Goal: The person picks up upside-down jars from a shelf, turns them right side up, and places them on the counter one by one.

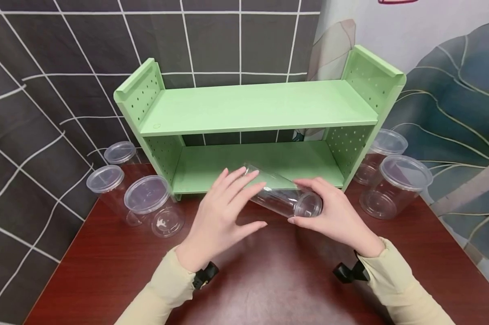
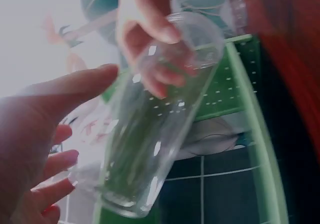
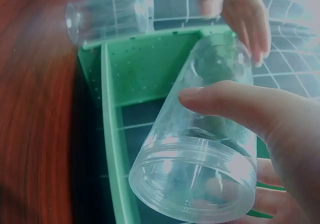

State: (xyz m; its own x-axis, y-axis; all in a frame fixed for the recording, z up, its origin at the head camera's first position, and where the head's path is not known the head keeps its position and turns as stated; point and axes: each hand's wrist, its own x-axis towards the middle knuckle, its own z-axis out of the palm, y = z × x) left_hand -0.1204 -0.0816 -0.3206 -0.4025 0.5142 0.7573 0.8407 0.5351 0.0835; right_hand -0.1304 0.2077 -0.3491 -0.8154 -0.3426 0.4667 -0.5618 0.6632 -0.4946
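A tall clear plastic jar lies tilted in the air before the green shelf, one end toward the upper left. My right hand grips it near its ringed end, with thumb and fingers on opposite sides, as the right wrist view shows. My left hand is beside the jar's far end, fingers extended and thumb spread away. In the left wrist view the left thumb is apart from the jar; whether the left fingertips touch it, I cannot tell.
A green two-tier shelf stands at the back of the dark red table. Several lidded clear jars stand left of it. Two more jars, one nearer and one farther, stand on its right.
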